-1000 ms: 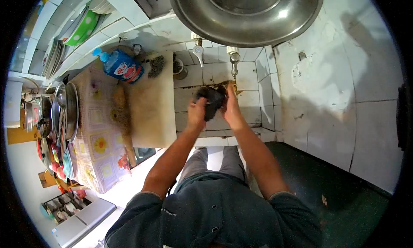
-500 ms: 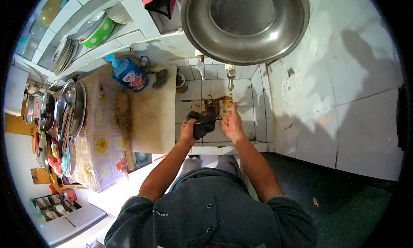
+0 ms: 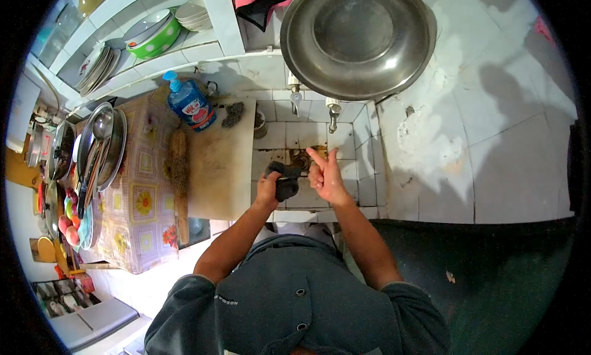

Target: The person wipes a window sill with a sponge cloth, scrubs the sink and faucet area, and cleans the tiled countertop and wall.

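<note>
A dark grey cloth (image 3: 286, 181), bunched and drooping, is gripped by my left hand (image 3: 267, 192) over the left part of the tiled sink (image 3: 305, 198). To its right is my right hand (image 3: 328, 181), with index finger and thumb stretched apart and the other fingers curled. I see nothing held in it, though its curled fingers come close to the cloth's right edge. Behind the hands, the brown-stained drain area (image 3: 300, 157) is partly covered. Two taps, the left tap (image 3: 296, 101) and the right tap (image 3: 333, 118), stick out above the sink.
A large metal basin (image 3: 357, 78) hangs above the taps. A pale board (image 3: 218, 170) at the left bears a scouring pad (image 3: 233, 115) and a blue soap bottle (image 3: 191, 106). Further left are a brush (image 3: 178, 158) and pans on a patterned tablecloth (image 3: 144, 201).
My right index finger has stretched out away from the thumb. My left hand still grips the cloth. The head view has shifted slightly, so the basin and bottle appear lower and further right.
</note>
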`<state>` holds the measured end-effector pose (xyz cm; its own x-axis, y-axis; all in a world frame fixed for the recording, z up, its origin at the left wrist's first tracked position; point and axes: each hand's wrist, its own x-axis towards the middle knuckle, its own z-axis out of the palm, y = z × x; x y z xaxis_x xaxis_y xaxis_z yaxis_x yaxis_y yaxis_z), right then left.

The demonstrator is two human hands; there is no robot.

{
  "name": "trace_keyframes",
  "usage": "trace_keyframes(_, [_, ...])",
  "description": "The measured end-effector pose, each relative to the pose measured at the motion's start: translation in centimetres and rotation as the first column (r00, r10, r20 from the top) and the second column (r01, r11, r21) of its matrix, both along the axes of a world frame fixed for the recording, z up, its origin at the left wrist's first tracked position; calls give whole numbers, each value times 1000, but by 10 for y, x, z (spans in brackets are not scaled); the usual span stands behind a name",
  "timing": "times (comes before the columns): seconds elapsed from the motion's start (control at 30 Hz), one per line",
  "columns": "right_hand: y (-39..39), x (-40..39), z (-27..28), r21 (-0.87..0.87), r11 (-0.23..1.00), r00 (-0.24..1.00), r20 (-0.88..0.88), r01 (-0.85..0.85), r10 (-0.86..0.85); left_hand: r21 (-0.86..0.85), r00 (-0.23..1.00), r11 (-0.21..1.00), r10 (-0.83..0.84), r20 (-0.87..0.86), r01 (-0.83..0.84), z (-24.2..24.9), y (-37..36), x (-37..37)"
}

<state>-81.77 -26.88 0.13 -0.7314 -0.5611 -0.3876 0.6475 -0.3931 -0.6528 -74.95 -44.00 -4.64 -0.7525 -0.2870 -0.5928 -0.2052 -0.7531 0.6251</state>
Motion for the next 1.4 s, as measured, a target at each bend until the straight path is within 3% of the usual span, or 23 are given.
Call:
trace_keyframes(0.17, [-8,14,11,-14,999,999,8,44,-44,32,993,992,-121,-2,121,-10,-14,-2])
trace_keyframes(0.3, [-13,18,17,-28,996,996,6,89,-88,-14,995,996,-92,25,92,5,-16,0])
trace_keyframes(0.4, [-10,17,12,-49,998,998,-40,47,-49,40,978,980,-194,-80,197,-7,-22,1])
trace_keyframes(0.53, [-14,16,19,-52,994,995,43,97,-95,45,985,987,-154,-74,157,-15,-20,0])
trace_keyframes(0.6, [-7,8,6,-99,995,999,-31,-28,25,42,992,992,-116,-50,118,-17,-19,-1])
trace_keyframes(0.67, [-4,6,3,-94,995,999,-32,-41,39,-46,985,989,-147,-91,143,-24,-19,-2])
trace_keyframes(0.8, [2,-4,0,-101,991,996,-29,-88,85,-39,989,991,-131,-65,128,-14,-11,-4])
trace_keyframes(0.93, [9,-15,-7,-137,985,993,21,-109,113,-66,999,997,-26,25,27,0,5,-5])
trace_keyframes(1.03, [16,-24,-26,-110,988,992,41,-111,116,-73,999,997,19,43,-16,0,16,-9])
trace_keyframes(1.1, [17,-31,-39,37,990,989,-61,-134,137,-82,998,996,40,55,-35,-7,22,-9])
trace_keyframes(1.17, [20,-33,-41,24,994,994,-19,-110,110,-33,998,997,64,-16,-65,-18,25,-10])
trace_keyframes(1.27, [25,-42,-42,5,994,994,30,-108,108,-15,995,996,93,24,-93,6,36,-9])
trace_keyframes(1.4, [22,-46,-27,-24,996,991,98,-84,86,-14,995,995,95,4,-95,-20,34,-9])
